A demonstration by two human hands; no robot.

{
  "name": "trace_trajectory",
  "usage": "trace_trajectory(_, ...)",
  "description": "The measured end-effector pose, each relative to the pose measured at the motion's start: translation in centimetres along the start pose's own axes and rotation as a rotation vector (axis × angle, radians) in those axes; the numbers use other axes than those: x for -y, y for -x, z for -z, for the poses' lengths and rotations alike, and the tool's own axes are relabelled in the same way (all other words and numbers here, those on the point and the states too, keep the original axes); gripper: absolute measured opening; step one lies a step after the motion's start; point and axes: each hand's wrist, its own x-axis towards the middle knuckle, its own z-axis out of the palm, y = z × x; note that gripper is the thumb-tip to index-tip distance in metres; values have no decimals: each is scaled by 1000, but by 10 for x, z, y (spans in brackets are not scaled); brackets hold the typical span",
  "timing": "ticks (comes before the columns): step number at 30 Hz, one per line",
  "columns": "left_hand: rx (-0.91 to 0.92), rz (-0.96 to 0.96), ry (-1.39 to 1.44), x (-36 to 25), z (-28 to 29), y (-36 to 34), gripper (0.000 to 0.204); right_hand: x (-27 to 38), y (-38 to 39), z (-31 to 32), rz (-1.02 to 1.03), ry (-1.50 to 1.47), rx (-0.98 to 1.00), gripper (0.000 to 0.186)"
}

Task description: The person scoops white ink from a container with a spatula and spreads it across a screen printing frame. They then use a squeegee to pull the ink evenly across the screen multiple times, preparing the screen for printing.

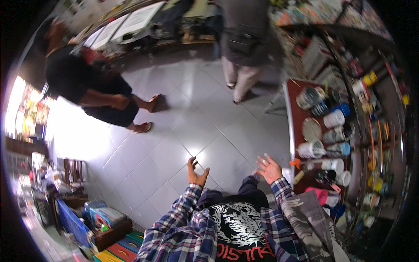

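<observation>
My left hand (197,174) is raised over the tiled floor, thumb and fingers apart, holding nothing. To the right, my right hand (269,169) is also empty, palm showing and fingers spread, with a ring on one finger. Both arms wear plaid sleeves. A grey camouflage cloth (312,218) drapes over my right forearm and hangs down beside it. The nearest thing to my right hand is a red-brown table (298,131) with a pale edge, which the hand does not touch. An orange object (295,163) sits at its near edge.
Jars and tubs, among them a white tub (310,149), crowd the table. Behind it stands a packed shelf (355,144). One person (87,83) is at the left, another (244,48) at the back. A blue crate (75,225) and coloured drawers (120,249) are lower left.
</observation>
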Motion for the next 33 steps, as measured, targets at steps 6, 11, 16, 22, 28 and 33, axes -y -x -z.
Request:
trace_trajectory(6, -351, 79, 107, 139, 185, 37, 87, -82, -63, -166, -64, -64, 122, 73)
trace_trajectory(11, -659, 209, 192, 201, 327, 15, 82, -132, -137, -360, -103, 139, 337, 78)
trace_trajectory(16, -789, 229, 378, 209, 418, -22, 73, -213, -165, -539, -300, 134, 605, 82)
trace_trajectory(22, -785, 19, 511, 177, 551, -118, 68, -401, -232, -740, -631, 236, 807, 91)
trace_trajectory(28, -747, 33, 824, 200, 634, -254, 85, -611, -298, -830, -154, 1016, 1358, 87)
trace_trajectory(33, -959, 31, 1042, 269, 800, -342, 79, -694, -330, -948, -53, 1156, 1644, 98)
